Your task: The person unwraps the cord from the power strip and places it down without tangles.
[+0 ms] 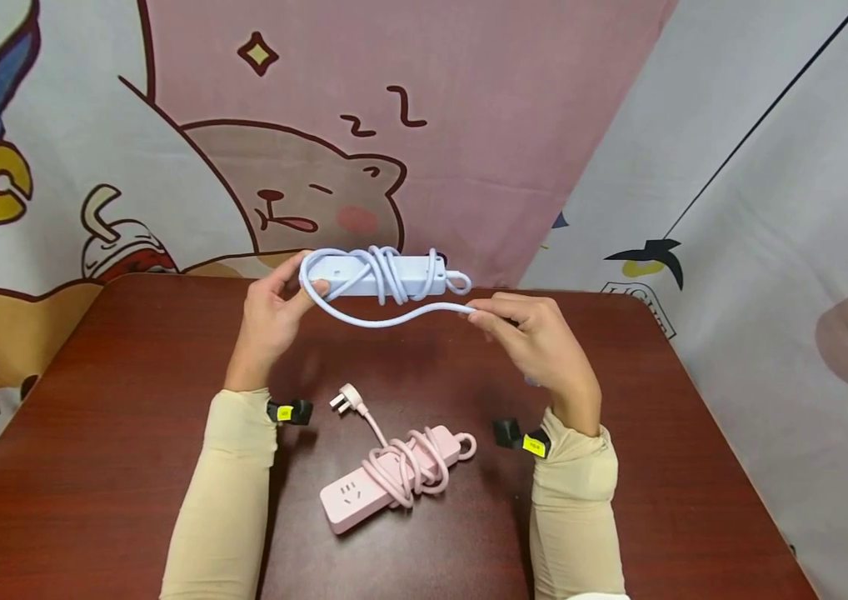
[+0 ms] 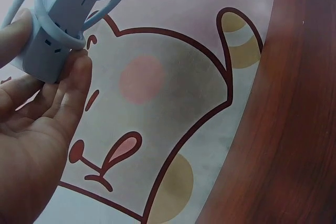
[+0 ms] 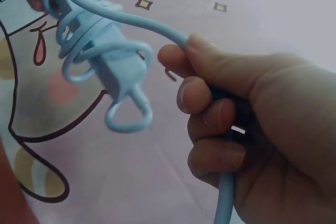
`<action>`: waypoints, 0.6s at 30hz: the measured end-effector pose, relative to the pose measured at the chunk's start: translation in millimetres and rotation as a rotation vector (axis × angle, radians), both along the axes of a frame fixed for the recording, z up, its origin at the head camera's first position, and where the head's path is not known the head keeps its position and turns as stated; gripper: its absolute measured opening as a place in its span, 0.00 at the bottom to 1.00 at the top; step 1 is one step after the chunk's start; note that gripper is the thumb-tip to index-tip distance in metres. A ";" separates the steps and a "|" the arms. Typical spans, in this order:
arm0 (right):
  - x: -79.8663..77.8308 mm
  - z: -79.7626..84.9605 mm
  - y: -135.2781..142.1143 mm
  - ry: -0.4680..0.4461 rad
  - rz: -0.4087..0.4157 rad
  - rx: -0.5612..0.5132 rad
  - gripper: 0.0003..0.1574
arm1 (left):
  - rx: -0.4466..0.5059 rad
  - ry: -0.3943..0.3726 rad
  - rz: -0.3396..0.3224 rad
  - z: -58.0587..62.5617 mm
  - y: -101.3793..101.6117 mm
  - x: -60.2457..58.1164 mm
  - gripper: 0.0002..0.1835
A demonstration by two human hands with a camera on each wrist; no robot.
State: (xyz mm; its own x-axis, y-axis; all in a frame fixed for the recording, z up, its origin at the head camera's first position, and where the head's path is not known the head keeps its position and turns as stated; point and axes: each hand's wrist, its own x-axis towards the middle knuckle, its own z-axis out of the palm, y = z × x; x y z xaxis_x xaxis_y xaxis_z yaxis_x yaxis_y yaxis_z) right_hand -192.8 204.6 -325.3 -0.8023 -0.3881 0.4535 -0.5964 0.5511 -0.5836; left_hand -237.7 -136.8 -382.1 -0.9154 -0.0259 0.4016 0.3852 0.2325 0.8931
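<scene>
A pale blue power strip (image 1: 415, 272), its cord looped several times round its body, is held up over the far part of the table. My left hand (image 1: 268, 312) grips its left end, thumb on the near face and fingers behind. In the left wrist view, a cord loop crosses the strip (image 2: 65, 6) near that thumb. My right hand (image 1: 540, 337) holds the loose length of blue cord (image 1: 394, 321) between thumb and curled fingers. More cord (image 3: 224, 198) comes out below that fist in the right wrist view. The blue cord's plug is not seen.
Between my forearms a pink power strip (image 1: 349, 504) lies on the brown table (image 1: 94, 467), wrapped in its own cord (image 1: 412, 467). Its white-pronged plug (image 1: 350, 398) points to the upper left. A cartoon-print curtain (image 1: 484, 125) hangs behind the table and along its sides.
</scene>
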 end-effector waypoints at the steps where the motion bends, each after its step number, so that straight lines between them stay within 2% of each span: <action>1: 1.6 1.3 -0.4 0.006 0.008 -0.019 0.10 | -0.005 0.000 0.000 -0.3 0.0 0.0 0.22; 9: 2.9 3.6 -1.6 0.086 0.015 -0.132 0.11 | -0.010 0.011 -0.020 -1.6 1.5 -1.1 0.23; 18: 2.6 6.3 -3.9 0.198 -0.039 -0.277 0.10 | -0.001 0.007 -0.063 -3.5 4.2 -1.5 0.23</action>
State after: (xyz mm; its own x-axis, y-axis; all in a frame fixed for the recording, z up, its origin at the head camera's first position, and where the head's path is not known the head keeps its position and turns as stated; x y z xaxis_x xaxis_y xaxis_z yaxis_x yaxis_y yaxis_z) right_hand -190.1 200.7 -319.0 -0.7000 -0.1991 0.6858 -0.6946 0.4131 -0.5890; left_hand -239.2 -132.6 -385.6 -0.9125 0.0319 0.4078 0.4051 0.2088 0.8901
